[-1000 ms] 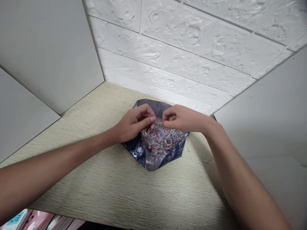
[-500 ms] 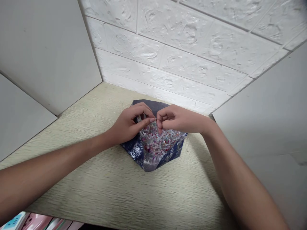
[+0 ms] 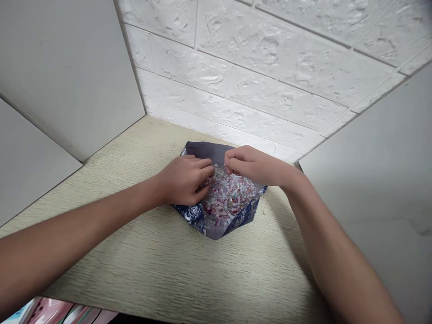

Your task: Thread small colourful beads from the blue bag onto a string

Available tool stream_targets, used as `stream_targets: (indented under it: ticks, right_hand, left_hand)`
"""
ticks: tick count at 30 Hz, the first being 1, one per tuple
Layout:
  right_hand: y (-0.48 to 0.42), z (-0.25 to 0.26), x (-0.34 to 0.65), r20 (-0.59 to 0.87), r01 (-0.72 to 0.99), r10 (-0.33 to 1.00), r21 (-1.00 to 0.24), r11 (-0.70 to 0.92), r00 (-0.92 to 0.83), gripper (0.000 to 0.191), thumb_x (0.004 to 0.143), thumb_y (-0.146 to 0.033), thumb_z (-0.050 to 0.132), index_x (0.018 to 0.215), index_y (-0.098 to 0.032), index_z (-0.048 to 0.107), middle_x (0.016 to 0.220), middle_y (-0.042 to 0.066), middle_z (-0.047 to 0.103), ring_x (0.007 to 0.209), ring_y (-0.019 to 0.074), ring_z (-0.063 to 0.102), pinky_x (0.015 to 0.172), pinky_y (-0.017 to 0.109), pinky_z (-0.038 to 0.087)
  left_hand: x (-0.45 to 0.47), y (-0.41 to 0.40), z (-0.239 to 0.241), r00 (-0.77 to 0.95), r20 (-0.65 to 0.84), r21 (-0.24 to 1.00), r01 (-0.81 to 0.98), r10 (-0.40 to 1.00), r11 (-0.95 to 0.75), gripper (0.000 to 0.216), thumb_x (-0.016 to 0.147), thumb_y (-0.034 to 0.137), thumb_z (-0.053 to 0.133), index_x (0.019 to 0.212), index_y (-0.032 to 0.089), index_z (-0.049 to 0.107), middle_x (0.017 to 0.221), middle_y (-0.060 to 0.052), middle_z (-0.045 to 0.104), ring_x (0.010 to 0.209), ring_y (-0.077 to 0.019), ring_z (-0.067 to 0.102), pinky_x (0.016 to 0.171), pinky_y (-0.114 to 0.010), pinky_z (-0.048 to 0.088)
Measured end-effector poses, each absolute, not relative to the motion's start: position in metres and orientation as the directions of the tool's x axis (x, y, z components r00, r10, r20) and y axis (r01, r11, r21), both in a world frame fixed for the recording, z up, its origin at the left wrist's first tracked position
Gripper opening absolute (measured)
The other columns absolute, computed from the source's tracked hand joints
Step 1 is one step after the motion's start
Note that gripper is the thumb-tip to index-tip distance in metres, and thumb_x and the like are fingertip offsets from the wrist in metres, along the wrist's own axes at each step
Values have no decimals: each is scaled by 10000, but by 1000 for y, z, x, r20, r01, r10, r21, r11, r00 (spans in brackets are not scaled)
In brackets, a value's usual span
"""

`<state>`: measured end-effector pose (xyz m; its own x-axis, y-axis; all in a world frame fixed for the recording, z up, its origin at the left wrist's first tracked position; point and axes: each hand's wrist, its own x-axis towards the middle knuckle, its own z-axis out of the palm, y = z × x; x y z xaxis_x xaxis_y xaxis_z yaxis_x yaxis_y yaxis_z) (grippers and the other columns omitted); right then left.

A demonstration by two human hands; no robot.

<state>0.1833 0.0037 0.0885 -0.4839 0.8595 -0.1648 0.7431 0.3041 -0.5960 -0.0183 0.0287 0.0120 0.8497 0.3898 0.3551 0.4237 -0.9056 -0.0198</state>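
Note:
A dark blue patterned bag (image 3: 194, 213), grey inside, is spread open and filled with small pink, red, white and clear beads (image 3: 231, 198). My left hand (image 3: 189, 180) is at the bag's left side, its fingers curled down by the beads. Some beads show between thumb and forefinger, but whether they are gripped is unclear. Just above the far part of the beads, my right hand (image 3: 246, 161) is closed, thumb against forefinger. Whatever it pinches is too small or hidden to make out.
The bag lies on a pale wood-grain tabletop (image 3: 162, 265). A white embossed brick-pattern wall (image 3: 216, 85) stands behind it, with a white panel (image 3: 77, 81) on the left and another white surface (image 3: 378, 157) on the right. Pink items (image 3: 54, 310) sit below the front-left edge.
The two hands were fingertip to fingertip with a thin short piece between them. Now they are apart: the left has turned down toward the beads, the right has closed and shifted slightly right.

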Motion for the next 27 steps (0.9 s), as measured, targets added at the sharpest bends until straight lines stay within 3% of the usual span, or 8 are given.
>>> stream_targets:
  ticks: [3, 8, 14, 18, 22, 27]
  right_hand:
    - [4, 87, 182, -153, 759, 864, -566, 321, -480, 208, 835, -203, 394, 633, -184, 436, 615, -35, 377, 575, 100, 313, 515, 261, 241]
    - [4, 86, 181, -166, 799, 875, -510, 319, -455, 218, 845, -209, 384, 631, -186, 419, 624, -32, 379, 568, 102, 291, 507, 272, 225]
    - [2, 87, 180, -178, 800, 870, -510, 317, -459, 229, 828, -220, 401, 608, -189, 341, 604, -36, 316, 550, 98, 261, 501, 278, 205]
    - [-1, 90, 181, -191, 792, 866, -528, 306, -463, 240, 804, -239, 420, 600, -193, 302, 590, -41, 270, 534, 93, 233, 487, 276, 180]
    - [-3, 93, 183, -183, 784, 871, -545, 297, -457, 249, 768, -229, 439, 594, -198, 263, 587, -47, 209, 535, 91, 184, 479, 276, 144]
    - [0, 90, 186, -199, 808, 879, -518, 281, -433, 254, 764, -252, 442, 590, -200, 265, 586, -46, 203, 532, 91, 173, 475, 277, 138]
  left_hand:
    - [-16, 25, 15, 886, 266, -77, 412, 379, -908, 186, 803, 339, 510, 809, 169, 586, 787, -60, 609, 676, -210, 564, 667, -354, 403]
    - [-15, 23, 16, 919, 223, -17, 337, 325, -942, 222, 868, 324, 473, 912, 169, 625, 862, -67, 633, 742, -203, 582, 742, -353, 407]
    - [-14, 29, 6, 877, 310, 50, 369, 366, -928, 242, 933, 244, 415, 901, 165, 641, 912, -78, 614, 755, -181, 569, 708, -315, 402]
    - [-12, 27, 7, 771, 391, 374, 367, 503, -852, 196, 929, 251, 450, 942, 160, 623, 998, -72, 575, 855, -169, 578, 739, -278, 439]
    - [-10, 22, 10, 657, 381, 679, 278, 650, -679, 154, 905, 264, 506, 923, 168, 625, 910, -28, 617, 835, -141, 587, 741, -248, 459]
    - [-5, 21, 7, 578, 265, 897, 146, 772, -417, 151, 840, 291, 612, 878, 156, 670, 790, -8, 690, 733, -123, 620, 644, -216, 476]
